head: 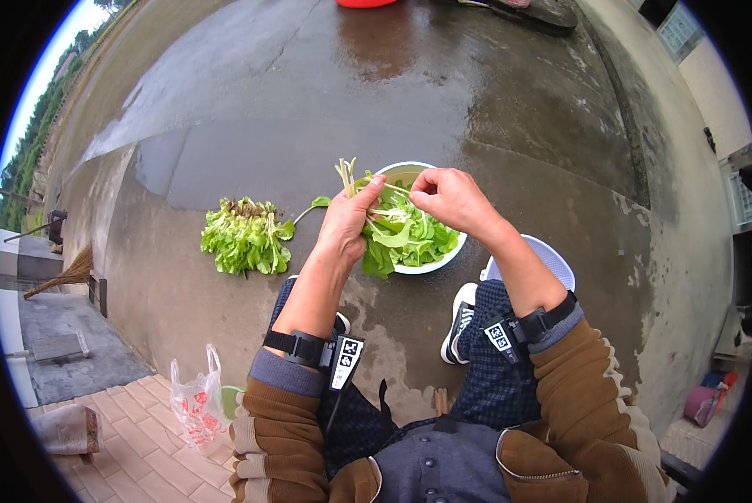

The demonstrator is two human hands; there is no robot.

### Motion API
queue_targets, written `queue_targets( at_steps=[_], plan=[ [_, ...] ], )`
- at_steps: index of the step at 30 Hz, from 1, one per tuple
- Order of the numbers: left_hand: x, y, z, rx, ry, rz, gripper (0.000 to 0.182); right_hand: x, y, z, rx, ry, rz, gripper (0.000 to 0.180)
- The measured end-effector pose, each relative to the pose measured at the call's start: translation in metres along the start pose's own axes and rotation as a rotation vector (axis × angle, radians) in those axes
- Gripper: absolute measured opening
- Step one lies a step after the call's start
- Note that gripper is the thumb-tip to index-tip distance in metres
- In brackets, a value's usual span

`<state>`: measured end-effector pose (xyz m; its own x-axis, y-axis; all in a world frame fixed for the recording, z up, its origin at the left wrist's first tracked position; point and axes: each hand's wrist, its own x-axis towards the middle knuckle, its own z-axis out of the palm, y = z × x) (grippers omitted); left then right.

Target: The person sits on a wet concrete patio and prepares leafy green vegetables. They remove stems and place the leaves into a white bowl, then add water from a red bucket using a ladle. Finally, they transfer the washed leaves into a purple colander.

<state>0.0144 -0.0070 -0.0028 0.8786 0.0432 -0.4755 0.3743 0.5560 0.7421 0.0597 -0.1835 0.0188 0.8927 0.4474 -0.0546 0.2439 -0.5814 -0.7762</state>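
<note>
My left hand (349,220) is closed around a small bunch of leafy greens (382,242), its pale stems sticking up above the thumb and its leaves hanging below. Close by, my right hand (449,196) pinches the end of a thin stem (396,187) that reaches across from the bunch. Both hands are over a white-rimmed basin (436,267) on the wet concrete, with loose green leaves (436,236) filling much of it. A pile of greens (247,239) with soil-brown roots lies on the ground to the left. One single leaf (320,202) is beside my left hand.
A pale plastic colander (547,261) stands right of the basin, partly behind my right forearm. A plastic bag (198,402) and a green container (231,401) are at the lower left. Further off are a straw broom (68,273) and a red tub (364,2).
</note>
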Motion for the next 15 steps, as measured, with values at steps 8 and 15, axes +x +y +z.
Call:
queue_targets(
  at_steps=[8,15],
  plan=[
    [0.009,0.002,-0.011,-0.046,0.137,0.07,0.02,0.003,0.012,-0.001,0.521,0.108,0.122,0.019],
    [0.015,-0.004,-0.016,0.094,0.024,-0.056,0.031,0.01,0.014,0.011,0.325,0.088,0.024,0.028]
  ],
)
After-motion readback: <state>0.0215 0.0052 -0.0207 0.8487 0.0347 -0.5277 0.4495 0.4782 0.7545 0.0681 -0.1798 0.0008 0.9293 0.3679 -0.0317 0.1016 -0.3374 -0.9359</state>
